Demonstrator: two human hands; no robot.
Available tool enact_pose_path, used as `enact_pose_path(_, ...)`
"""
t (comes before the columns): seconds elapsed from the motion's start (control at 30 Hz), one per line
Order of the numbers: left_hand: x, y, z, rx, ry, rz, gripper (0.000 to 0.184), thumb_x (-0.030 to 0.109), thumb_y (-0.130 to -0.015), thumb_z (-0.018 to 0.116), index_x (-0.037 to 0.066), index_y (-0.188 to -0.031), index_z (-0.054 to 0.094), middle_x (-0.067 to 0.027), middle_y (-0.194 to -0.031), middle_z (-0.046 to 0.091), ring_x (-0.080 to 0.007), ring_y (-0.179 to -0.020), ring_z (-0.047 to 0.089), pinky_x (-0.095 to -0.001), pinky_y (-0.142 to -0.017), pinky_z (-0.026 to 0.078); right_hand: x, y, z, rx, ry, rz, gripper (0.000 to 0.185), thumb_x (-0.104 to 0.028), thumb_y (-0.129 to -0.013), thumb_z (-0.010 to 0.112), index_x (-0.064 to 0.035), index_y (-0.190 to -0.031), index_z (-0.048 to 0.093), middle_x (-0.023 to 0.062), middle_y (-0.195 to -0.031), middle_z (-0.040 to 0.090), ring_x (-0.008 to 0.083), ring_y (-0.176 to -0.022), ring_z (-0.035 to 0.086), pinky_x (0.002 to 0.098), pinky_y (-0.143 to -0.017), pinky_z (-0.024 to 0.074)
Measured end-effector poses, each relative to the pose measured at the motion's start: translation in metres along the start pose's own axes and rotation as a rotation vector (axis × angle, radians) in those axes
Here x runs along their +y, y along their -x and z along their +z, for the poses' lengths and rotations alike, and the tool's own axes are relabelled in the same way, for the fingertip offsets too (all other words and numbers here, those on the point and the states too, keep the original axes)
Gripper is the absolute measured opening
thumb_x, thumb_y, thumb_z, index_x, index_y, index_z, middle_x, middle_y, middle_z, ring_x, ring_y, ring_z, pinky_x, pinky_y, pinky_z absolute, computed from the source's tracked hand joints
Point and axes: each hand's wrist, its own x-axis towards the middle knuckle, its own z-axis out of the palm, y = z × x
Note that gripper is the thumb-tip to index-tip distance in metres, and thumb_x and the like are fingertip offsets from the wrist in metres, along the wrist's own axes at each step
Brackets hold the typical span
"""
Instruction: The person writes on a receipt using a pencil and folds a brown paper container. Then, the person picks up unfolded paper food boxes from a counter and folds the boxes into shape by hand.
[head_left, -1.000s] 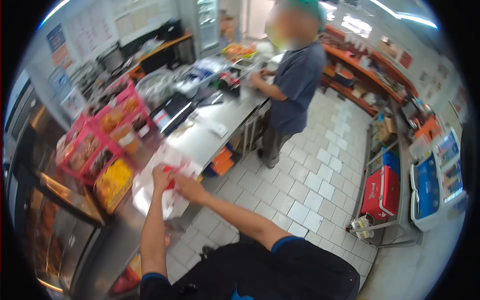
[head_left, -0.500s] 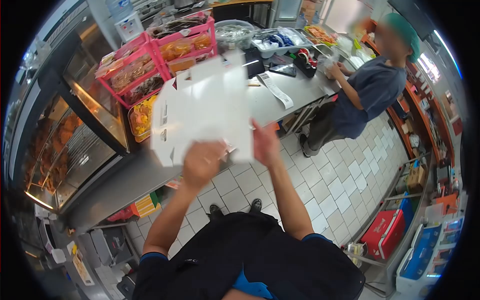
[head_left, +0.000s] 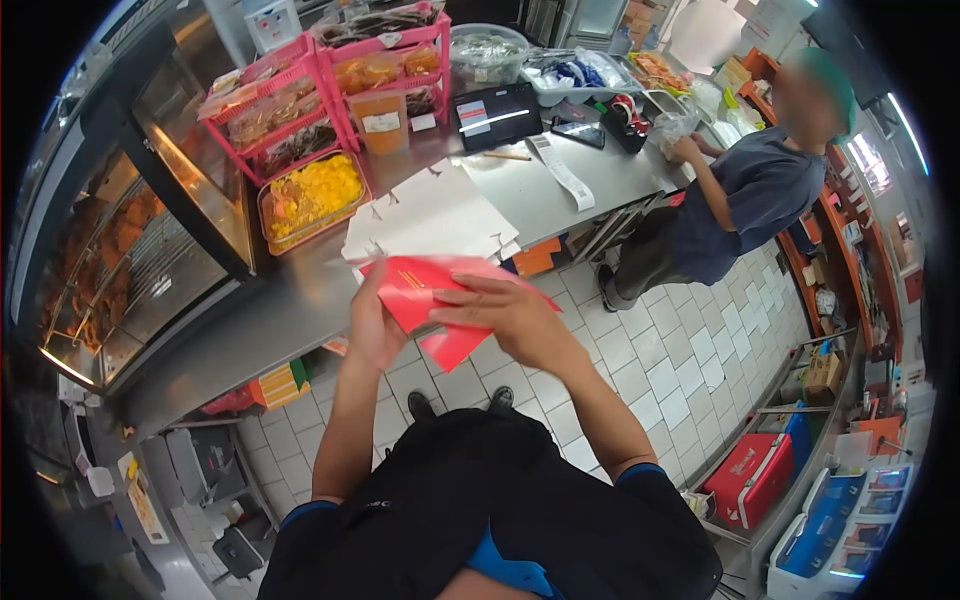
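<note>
A red cardboard box blank (head_left: 410, 290), partly folded and smeared by motion, is between my hands at the counter's front edge. My left hand (head_left: 376, 325) grips its left side, with the thumb along the edge. My right hand (head_left: 515, 315) is closed over its right side, fingers stretched across the red face. Behind the red panels, white cardboard (head_left: 430, 215) with slots and tabs lies on the counter. Whether it is joined to the red part I cannot tell. A tray of yellow food (head_left: 315, 195) sits to the left of the white cardboard.
Pink baskets (head_left: 330, 100) of packaged food stand at the back left, beside a glass food cabinet (head_left: 110, 270). A black tablet (head_left: 497, 115), a paper receipt (head_left: 560, 172) and a phone (head_left: 578, 133) lie along the counter (head_left: 625, 180). A co-worker (head_left: 750, 190) stands at the right, handling a plastic bag.
The white cardboard has come down from my raised hands onto the counter. Its red side now shows between my hands, and my left hand has shifted slightly left. My view has shifted a little.
</note>
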Motion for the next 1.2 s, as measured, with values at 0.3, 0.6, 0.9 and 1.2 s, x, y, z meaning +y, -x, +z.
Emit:
enact_pose_path(0.3,-0.036,-0.021,-0.044,-0.131,-0.398,0.276,0.034,-0.002,-0.082,0.072,-0.002,-0.114,0.062,-0.0113,-0.11,0.068,-0.019,-0.098,0.067,-0.0338,-0.088,0.055,-0.009,0.019,0.012,0.194,-0.07,0.223,0.062,0.015,-0.074,0.055,-0.0131,-0.128,0.062,0.0094,-0.136,0.057,0.031,-0.114,0.061,0.0366,-0.093,0.0529)
enact_pose_path(0.6,-0.047,-0.013,-0.047,-0.165,-0.216,0.11,0.043,-0.004,-0.081,0.069,-0.003,-0.122,0.057,-0.0105,-0.114,0.066,-0.0171,-0.099,0.065,-0.0335,-0.086,0.054,0.005,0.037,0.015,0.248,-0.057,0.102,0.06,0.01,-0.079,0.056,-0.0096,-0.137,0.053,0.013,-0.138,0.054,0.0365,-0.122,0.055,0.042,-0.098,0.0489)
enact_pose_path(0.9,-0.055,0.0,-0.011,0.004,-0.212,0.211,0.034,-0.004,-0.089,0.054,-0.001,-0.122,0.051,-0.0114,-0.116,0.061,-0.022,-0.107,0.062,-0.0359,-0.089,0.054,-0.001,0.025,0.037,0.216,0.15,0.136,0.041,-0.018,-0.092,0.059,-0.0055,-0.132,0.056,0.013,-0.132,0.058,0.0368,-0.125,0.051,0.0432,-0.105,0.0418)
enact_pose_path(1.2,-0.059,0.011,0.009,-0.177,-0.026,0.067,0.029,0.004,-0.095,0.052,0.0,-0.124,0.052,-0.0121,-0.119,0.062,-0.024,-0.11,0.062,-0.0393,-0.097,0.053,-0.005,0.025,0.027,0.157,0.17,0.147,0.034,-0.014,-0.087,0.065,-0.0047,-0.12,0.064,0.0081,-0.129,0.061,0.0361,-0.116,0.055,0.0434,-0.103,0.0439)
